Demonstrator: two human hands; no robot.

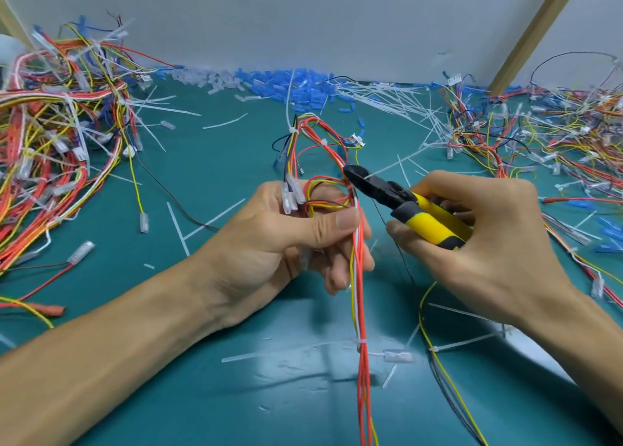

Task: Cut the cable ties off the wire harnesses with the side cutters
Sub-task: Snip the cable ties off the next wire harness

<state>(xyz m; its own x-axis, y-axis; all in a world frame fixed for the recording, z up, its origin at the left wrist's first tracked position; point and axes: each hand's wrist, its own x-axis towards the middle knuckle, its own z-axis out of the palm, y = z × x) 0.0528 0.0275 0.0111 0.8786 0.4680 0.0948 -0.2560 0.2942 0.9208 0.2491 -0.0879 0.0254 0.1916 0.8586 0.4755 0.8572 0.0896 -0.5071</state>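
Side cutters (387, 194) with yellow handles are gripped in the right hand (499, 236), whose curled fingers hide most of the handles. I cannot tell whether the dark jaws are closed. Their tip meets a white cable tie (377, 172) on the wire harness (360, 310), just above the left hand (269, 240), which pinches the red wires under its thumb. The harness runs off the bottom edge.

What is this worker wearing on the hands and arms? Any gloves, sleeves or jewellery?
Nothing that shows. The left hand and right hand are bare, with no gloves, rings or tape. The left forearm and right forearm are bare too, right to the picture's edge: no sleeve, watch or wristband is in view. The left thumbnail is short and unpainted.
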